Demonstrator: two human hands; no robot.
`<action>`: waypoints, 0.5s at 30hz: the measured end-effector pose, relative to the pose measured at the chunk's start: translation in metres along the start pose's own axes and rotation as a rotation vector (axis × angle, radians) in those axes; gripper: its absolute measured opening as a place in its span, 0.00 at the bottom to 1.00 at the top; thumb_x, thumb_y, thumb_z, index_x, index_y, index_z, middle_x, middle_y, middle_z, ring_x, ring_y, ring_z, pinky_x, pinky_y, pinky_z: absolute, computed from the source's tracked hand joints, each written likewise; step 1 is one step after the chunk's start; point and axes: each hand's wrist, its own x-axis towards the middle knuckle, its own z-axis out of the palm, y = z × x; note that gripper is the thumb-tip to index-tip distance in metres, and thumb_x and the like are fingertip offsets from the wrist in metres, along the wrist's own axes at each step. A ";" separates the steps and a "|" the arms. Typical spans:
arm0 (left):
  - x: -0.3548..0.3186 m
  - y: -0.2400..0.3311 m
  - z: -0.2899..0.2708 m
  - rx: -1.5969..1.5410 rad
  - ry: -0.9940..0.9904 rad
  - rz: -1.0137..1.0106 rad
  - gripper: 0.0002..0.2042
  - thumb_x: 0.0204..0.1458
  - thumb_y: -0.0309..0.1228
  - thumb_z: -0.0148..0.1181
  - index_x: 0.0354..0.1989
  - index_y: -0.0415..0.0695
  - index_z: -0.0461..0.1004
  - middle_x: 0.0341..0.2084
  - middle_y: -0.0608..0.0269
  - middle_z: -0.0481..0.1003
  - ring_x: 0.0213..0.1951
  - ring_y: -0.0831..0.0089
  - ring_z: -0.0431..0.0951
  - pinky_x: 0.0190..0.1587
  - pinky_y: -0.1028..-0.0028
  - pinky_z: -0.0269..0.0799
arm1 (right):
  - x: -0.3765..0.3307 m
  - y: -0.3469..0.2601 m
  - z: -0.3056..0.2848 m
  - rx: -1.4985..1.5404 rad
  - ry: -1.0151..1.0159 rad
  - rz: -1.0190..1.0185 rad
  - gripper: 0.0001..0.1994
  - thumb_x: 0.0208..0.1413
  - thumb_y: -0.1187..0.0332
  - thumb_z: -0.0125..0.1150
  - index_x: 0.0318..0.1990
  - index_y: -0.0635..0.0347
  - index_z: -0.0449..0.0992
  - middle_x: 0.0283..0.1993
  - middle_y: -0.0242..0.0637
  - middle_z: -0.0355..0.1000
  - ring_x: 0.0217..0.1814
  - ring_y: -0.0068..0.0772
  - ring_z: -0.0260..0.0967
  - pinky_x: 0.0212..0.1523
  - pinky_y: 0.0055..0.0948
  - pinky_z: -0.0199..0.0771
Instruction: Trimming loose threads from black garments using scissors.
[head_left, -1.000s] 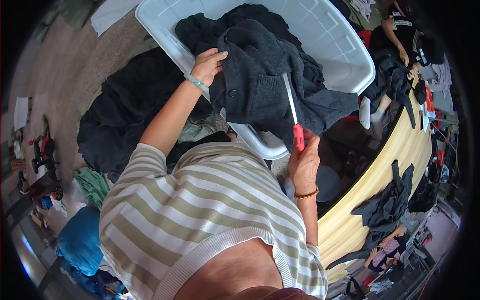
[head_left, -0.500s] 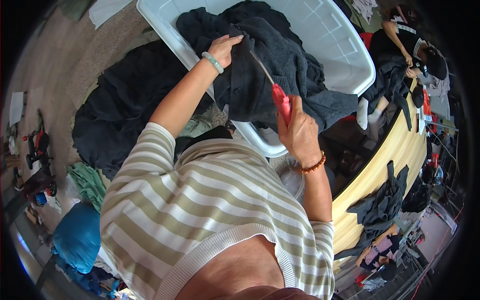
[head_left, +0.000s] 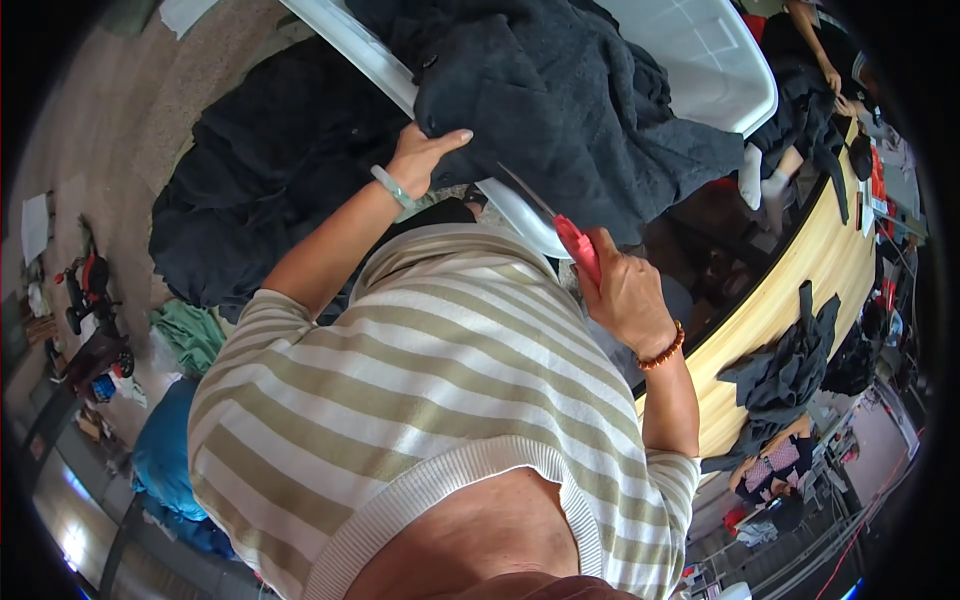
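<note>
A dark grey buttoned garment spreads over the near side of a white plastic tub. At its near left edge my left hand is closed on the cloth, thumb on top and the other fingers partly hidden. My right hand is wrapped round the handle of a red-handled tool with a long, thin metal blade. The blade points up and left toward the garment, its tip a short way right of my left thumb. Whether the tip touches the cloth I cannot tell.
A heap of dark clothes lies left of the tub. At right stands a curved wooden table with a dark garment on it. Two people sit beyond, handling cloth. A green cloth and a blue bag lie at lower left.
Both hands have come nearer my body, the right one also shifting rightward with the tool. The garment is drawn nearer over the tub, and the view has shifted.
</note>
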 end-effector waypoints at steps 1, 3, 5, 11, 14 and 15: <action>-0.004 -0.011 0.000 0.036 0.047 0.030 0.20 0.46 0.23 0.67 0.49 0.37 0.71 0.41 0.61 0.75 0.42 0.72 0.75 0.47 0.74 0.72 | -0.003 0.003 0.007 0.004 -0.001 0.005 0.17 0.53 0.68 0.58 0.49 0.59 0.65 0.25 0.54 0.72 0.28 0.56 0.72 0.30 0.45 0.72; -0.002 -0.048 -0.018 0.179 0.134 0.073 0.20 0.48 0.25 0.66 0.49 0.36 0.71 0.39 0.63 0.75 0.40 0.76 0.74 0.45 0.75 0.70 | -0.008 0.009 0.022 -0.071 -0.019 0.022 0.18 0.53 0.67 0.58 0.50 0.60 0.65 0.24 0.54 0.72 0.27 0.56 0.72 0.31 0.46 0.72; -0.002 -0.063 -0.022 0.118 0.153 0.074 0.19 0.49 0.27 0.66 0.49 0.36 0.71 0.39 0.64 0.75 0.39 0.77 0.73 0.45 0.75 0.70 | -0.011 0.008 0.028 -0.047 -0.025 -0.004 0.18 0.53 0.66 0.57 0.50 0.61 0.66 0.24 0.55 0.72 0.28 0.57 0.72 0.32 0.46 0.72; -0.016 -0.030 0.001 -0.379 0.050 -0.290 0.15 0.55 0.30 0.59 0.50 0.40 0.72 0.44 0.58 0.75 0.44 0.65 0.77 0.47 0.67 0.75 | -0.004 -0.003 0.025 0.062 -0.114 -0.084 0.17 0.54 0.67 0.56 0.50 0.63 0.66 0.26 0.58 0.71 0.30 0.59 0.71 0.34 0.46 0.71; -0.035 0.005 0.010 -0.298 -0.191 -0.453 0.16 0.56 0.29 0.58 0.52 0.39 0.70 0.47 0.59 0.74 0.46 0.66 0.76 0.49 0.68 0.73 | -0.010 0.006 0.015 0.157 -0.072 -0.132 0.17 0.54 0.68 0.56 0.50 0.64 0.66 0.26 0.57 0.71 0.30 0.59 0.71 0.35 0.45 0.71; -0.042 0.015 0.016 -0.290 -0.204 -0.447 0.16 0.56 0.29 0.58 0.52 0.39 0.70 0.47 0.59 0.74 0.46 0.66 0.76 0.49 0.68 0.73 | -0.013 0.013 0.013 0.209 -0.049 -0.129 0.16 0.53 0.70 0.56 0.49 0.63 0.67 0.28 0.56 0.72 0.32 0.57 0.71 0.36 0.43 0.71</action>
